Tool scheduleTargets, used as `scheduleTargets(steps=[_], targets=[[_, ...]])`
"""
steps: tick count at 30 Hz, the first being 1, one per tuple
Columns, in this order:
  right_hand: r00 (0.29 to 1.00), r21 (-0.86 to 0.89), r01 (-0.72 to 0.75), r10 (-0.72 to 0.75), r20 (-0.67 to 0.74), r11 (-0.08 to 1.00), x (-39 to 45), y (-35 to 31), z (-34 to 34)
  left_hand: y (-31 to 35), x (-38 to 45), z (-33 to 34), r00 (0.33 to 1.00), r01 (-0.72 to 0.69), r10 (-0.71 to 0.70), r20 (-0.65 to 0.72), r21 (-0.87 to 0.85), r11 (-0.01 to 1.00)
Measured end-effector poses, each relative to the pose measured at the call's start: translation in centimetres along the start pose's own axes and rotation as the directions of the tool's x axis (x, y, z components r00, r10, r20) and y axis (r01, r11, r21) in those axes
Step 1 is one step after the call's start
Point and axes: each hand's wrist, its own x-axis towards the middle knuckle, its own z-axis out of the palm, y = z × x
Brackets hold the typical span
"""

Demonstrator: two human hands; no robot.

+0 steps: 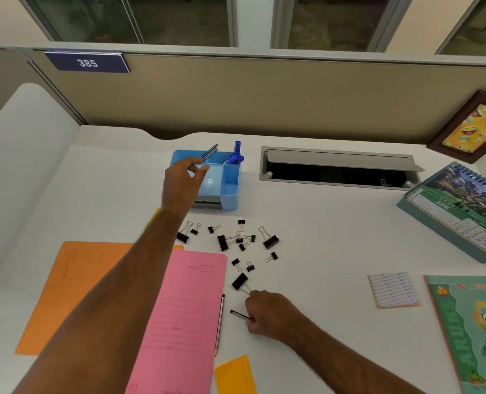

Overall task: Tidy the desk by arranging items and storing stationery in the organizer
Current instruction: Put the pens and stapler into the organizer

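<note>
Your left hand (185, 177) is up over the blue organizer (230, 191) at twelve o'clock on the desk (321, 251), fingers loosely apart, thumb and fingertips close to two dark pens (210, 152) that lean out of the back-left compartment. Whether you're touching those pens, I cannot tell. A bunch of blue markers (235, 156) stands in the back-right compartment, and the big front compartment shows only its pale blue floor.

Your right hand (270, 311) sits down at five o'clock, curled shut around a thin dark pencil (240, 315) whose free end sticks out toward nine o'clock. Just beyond your knuckles lies a large black binder clip (239, 281), its wire handles touching or nearly touching your fingers.

More binder clips (237, 240) are scattered in the middle of the desk, between the organizer and your right hand, big ones and small ones mixed.

At seven o'clock, a pink folder (185, 317) overlaps an orange folder (74, 291), and a second pencil (219, 322) lies along the pink folder's right edge. A yellow sheet (234, 376) pokes in at six o'clock.

Out at three o'clock you've got a desk calendar (460, 211), a sticky-note pad (394, 290) and a green notebook (469, 331) near the edge.
</note>
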Motion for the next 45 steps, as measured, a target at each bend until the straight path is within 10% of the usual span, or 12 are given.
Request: scheduleTargets(steps=[18, 34, 45], targets=[[0.893, 0.65, -0.08, 0.344, -0.289, 0.756, -1.4, 3.3, -6.9, 2.4, -18.2, 1.6, 0.838, -0.004, 0.167, 0.519, -0.3, 0.954], [0.853, 0.94, 0.169, 0.435, -0.29, 0.295, -0.9, 1.8, -9.4, 1.9, -16.5, 1.6, 0.837, -0.102, 0.195, 0.511, -0.204, 0.974], [0.937, 0.885, -0.011, 0.313, -0.153, 0.465, 0.9, 2.4, -5.9, 1.3, -4.0, -3.6, 0.988, 0.001, 0.035, 0.148, -0.239, 0.971]])
